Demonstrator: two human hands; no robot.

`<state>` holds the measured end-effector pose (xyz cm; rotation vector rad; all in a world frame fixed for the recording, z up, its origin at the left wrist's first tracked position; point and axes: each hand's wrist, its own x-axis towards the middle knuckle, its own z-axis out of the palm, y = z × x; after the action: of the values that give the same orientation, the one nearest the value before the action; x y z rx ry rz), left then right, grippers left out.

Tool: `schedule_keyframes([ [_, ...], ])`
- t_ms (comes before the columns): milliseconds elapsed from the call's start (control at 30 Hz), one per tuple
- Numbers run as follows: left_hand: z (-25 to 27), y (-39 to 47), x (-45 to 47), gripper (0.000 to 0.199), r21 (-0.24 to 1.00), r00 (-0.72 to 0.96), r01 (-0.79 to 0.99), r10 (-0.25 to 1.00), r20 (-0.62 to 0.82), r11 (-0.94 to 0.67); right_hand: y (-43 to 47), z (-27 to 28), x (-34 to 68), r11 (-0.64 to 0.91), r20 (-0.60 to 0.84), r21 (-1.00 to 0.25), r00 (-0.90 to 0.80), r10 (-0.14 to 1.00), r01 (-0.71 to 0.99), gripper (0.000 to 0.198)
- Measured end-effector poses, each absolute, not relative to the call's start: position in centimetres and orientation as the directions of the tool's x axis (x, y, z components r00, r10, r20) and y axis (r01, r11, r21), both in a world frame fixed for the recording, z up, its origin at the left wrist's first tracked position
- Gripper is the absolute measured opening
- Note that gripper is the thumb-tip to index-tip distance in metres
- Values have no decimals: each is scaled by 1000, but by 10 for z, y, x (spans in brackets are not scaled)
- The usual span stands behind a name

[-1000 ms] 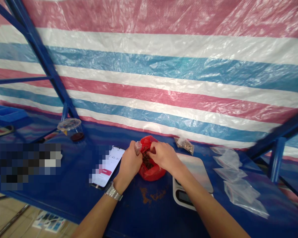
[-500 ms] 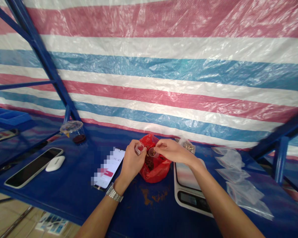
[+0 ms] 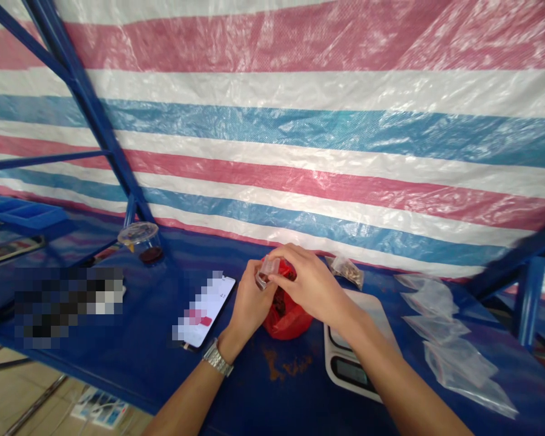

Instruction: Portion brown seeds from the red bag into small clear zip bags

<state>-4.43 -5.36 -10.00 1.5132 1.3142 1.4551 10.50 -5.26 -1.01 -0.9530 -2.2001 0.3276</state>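
Observation:
My left hand [image 3: 253, 300], with a metal-banded watch on its wrist, grips what looks like a small clear plastic bag [image 3: 260, 280] by its opening. My right hand [image 3: 305, 280] pinches a small clear plastic cup [image 3: 271, 265], tipped over at the bag's mouth. Some dark brown bits show inside the clear plastic. Just below both hands sits an open red plastic bag [image 3: 289, 326] with brown dried pieces in it, partly covered by my fingers. A white kitchen scale [image 3: 384, 312] lies under my right forearm.
Several flat clear zip bags [image 3: 436, 327] lie at the right. A filled clear bag [image 3: 349, 272] rests behind the scale. To the left are a lit phone [image 3: 211, 306] and a lidded cup of dark liquid [image 3: 148, 245]. Brown powder [image 3: 286, 365] is spilled in front of the red bag.
My right hand has moved left with the cup, from above the red bag to the clear bag in my left hand. The cup is now tilted there.

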Motion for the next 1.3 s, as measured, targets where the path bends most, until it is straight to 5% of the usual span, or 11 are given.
schedule_keyframes([
  [233,-100,-53,-46,18,928,-157,246,934,322,-278,-49,-9,113,667,544,-459,-408,733,587,19],
  [433,-98,-53,-52,19,903,-201,391,941,271,-177,-40,-29,122,476,180,-294,-441,879,829,7],
  [567,-97,-53,-55,20,877,-216,461,942,258,-135,-36,-48,112,398,168,-194,-369,914,897,4],
  [933,-97,-52,-55,18,874,-177,471,957,231,-124,-37,-35,116,322,198,-486,-257,946,812,12],
  [1100,-102,-48,-54,18,928,-164,311,951,264,-204,-34,-50,108,266,164,-478,-212,963,837,9],
  [1300,-102,-47,-52,17,935,-85,277,964,252,-220,-28,-57,114,241,123,-622,-212,970,745,10],
])
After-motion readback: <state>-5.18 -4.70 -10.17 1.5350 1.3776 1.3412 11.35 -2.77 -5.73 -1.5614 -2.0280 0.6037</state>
